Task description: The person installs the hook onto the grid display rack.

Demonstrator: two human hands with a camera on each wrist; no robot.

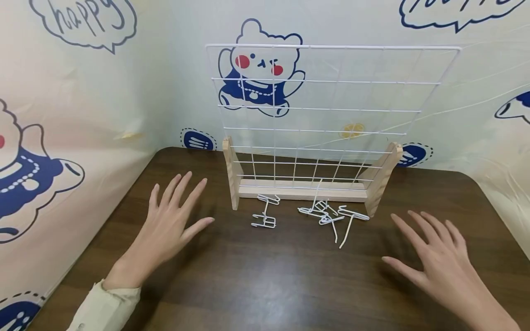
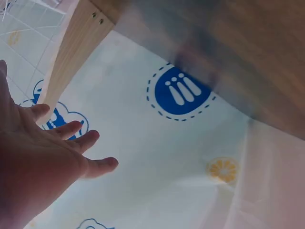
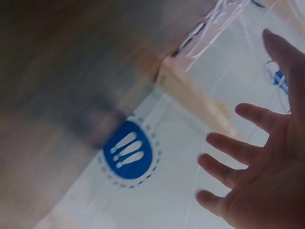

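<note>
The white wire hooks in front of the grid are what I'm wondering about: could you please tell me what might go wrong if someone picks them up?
Several hooks on the right overlap, so lifting one might snag or drag its neighbours. They also lie close to the wooden stand, so a reaching hand could bump it and perhaps shift the tall wire grid.
</note>
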